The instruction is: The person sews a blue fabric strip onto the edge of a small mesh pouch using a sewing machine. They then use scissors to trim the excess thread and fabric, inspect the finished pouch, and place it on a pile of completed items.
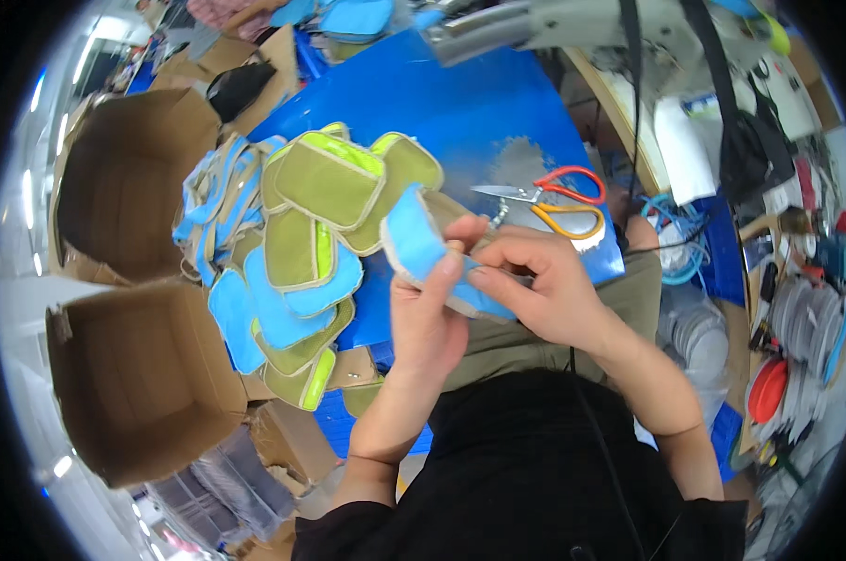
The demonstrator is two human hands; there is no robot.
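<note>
My left hand (428,323) grips a light-blue fabric pad (412,234) with beige edging, thumb on top. My right hand (554,285) pinches the same pad near its lower right edge, and both sets of fingertips almost meet. The pad is bent, and its underside is partly hidden by my fingers. Just beyond my right hand lie scissors (535,194) with one red and one orange handle, blades pointing left. To the left of my hands is a loose pile of olive-green pads (329,182) and blue pads (292,313), all with beige edging.
A blue work surface (414,93) extends behind the pile. Beside it lies a bundle of blue-and-beige strips (222,201). Two cardboard boxes (129,192) stand at the left. A sewing machine (573,23) reaches in at the top right, above stacked discs (806,318) farther right.
</note>
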